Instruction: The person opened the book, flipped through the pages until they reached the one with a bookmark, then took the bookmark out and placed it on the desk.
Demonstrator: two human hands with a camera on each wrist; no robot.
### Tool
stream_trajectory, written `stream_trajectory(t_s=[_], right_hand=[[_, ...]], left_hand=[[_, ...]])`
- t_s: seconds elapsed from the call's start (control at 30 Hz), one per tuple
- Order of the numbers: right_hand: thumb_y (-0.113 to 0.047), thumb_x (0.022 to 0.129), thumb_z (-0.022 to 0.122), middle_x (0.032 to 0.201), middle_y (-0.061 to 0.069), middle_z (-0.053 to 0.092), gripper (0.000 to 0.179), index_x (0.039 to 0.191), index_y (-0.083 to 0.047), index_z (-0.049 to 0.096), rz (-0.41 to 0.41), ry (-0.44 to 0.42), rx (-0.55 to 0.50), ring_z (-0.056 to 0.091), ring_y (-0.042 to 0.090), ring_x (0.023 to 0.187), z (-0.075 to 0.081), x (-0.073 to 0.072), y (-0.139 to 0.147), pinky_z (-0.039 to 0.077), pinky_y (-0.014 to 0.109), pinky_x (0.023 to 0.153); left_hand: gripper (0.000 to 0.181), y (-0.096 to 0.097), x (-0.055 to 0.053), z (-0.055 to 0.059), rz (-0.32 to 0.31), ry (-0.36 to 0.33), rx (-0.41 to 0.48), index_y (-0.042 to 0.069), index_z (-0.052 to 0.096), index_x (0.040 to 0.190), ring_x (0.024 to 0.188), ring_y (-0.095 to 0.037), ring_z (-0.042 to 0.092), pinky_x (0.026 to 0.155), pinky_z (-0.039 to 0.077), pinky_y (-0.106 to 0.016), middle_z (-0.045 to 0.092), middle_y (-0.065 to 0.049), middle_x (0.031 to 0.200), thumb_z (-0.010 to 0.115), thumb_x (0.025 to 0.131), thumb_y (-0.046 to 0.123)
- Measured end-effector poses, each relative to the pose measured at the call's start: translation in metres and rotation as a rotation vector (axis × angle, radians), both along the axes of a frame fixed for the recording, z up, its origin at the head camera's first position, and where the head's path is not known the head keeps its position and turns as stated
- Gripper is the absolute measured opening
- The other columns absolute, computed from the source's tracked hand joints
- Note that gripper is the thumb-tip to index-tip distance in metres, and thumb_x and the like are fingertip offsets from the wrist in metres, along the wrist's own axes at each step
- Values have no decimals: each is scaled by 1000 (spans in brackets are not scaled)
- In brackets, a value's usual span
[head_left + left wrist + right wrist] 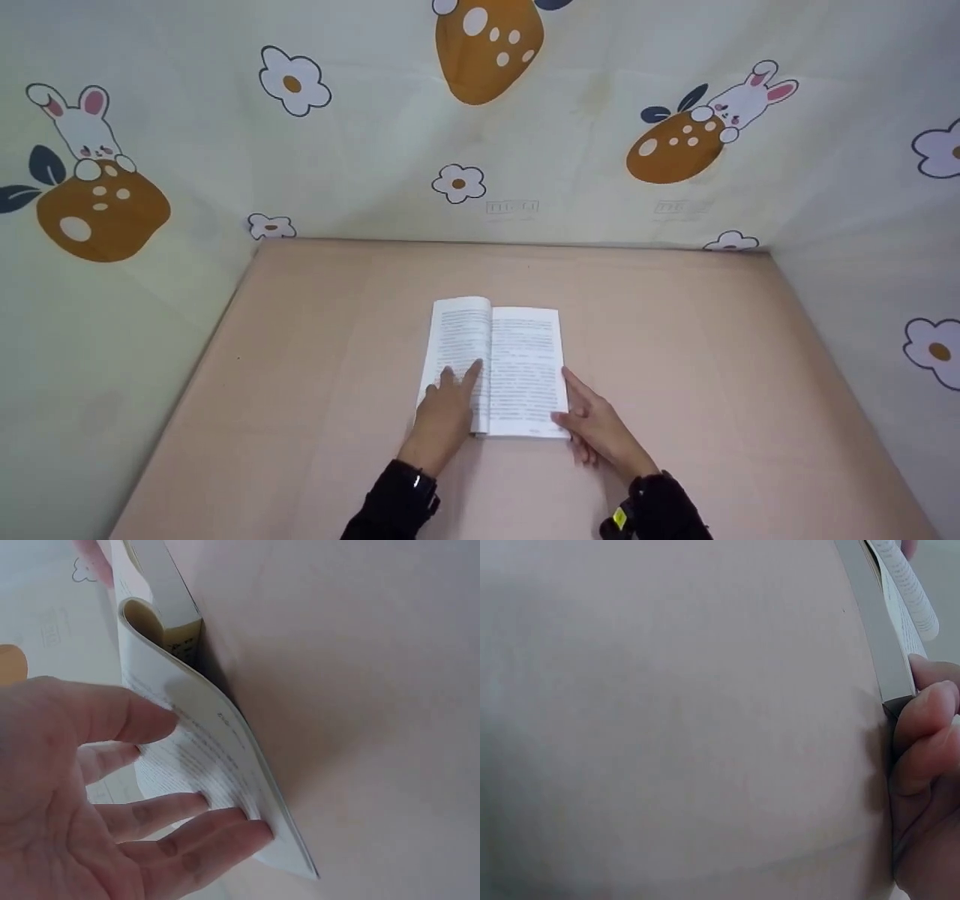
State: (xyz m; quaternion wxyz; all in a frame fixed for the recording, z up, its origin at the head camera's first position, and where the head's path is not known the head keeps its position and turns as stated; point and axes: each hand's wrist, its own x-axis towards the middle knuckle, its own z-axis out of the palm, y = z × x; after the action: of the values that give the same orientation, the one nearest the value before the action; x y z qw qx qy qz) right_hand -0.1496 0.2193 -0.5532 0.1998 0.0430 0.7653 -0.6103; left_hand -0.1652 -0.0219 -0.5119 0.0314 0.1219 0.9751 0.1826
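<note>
Touching book [527, 367]: left hand [444, 414] spread, right hand [602, 431] pinching edge.

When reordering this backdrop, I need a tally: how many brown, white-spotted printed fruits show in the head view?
3: one brown, white-spotted printed fruit at left, another top centre, a third upper right. The frame crops the top one; more may lie outside.

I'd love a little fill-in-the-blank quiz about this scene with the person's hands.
1. The book is not closed; it is ____.
2. The person's ____ hand lies over the left-hand page.
3. Of the book's left and right sides, the right hand holds the ____ one.
4. The backdrop shows white ____ with brown centres.
Missing words: open; left; right; flowers.
</note>
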Motion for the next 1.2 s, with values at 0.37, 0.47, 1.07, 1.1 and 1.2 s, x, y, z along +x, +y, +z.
stream_trajectory(t_s=[0.37,0.47,1.07,1.1,1.2], right_hand=[[-9,86,60,52,-2,49,79,150,-21,15,36,25,-16,46,7,33,4,1,0,39,21,34],[-6,86,58,52,-2,49,78,150,-22,18,43,26,-16,46,7,33,4,2,2,39,22,34],[-2,81,57,55,-2,50,82,150,-21,17,95,-9,-34,46,7,34,3,-1,5,38,21,34],[-1,81,57,55,-2,50,83,150,-21,16,97,-14,-41,45,7,34,2,-1,5,38,20,34],[0,80,56,55,-3,49,84,150,-20,15,101,-23,-56,45,7,33,3,-1,4,37,20,33]], left_hand=[[82,15,8,-8,39,65,-119,22,41,141,93,-45,56,63,54,-42,41,-40,129,70,71,53],[82,22,10,-11,45,43,-216,27,41,141,98,-48,54,66,54,-45,38,-40,133,63,71,63],[86,31,15,-11,58,77,-417,33,37,142,107,-51,51,71,52,-52,37,-37,136,46,71,80],[86,31,15,-11,57,76,-411,33,37,142,108,-51,51,71,52,-53,37,-37,136,46,71,80],[85,31,16,-12,57,65,-403,33,36,142,108,-51,51,72,52,-53,36,-37,136,46,72,79]])
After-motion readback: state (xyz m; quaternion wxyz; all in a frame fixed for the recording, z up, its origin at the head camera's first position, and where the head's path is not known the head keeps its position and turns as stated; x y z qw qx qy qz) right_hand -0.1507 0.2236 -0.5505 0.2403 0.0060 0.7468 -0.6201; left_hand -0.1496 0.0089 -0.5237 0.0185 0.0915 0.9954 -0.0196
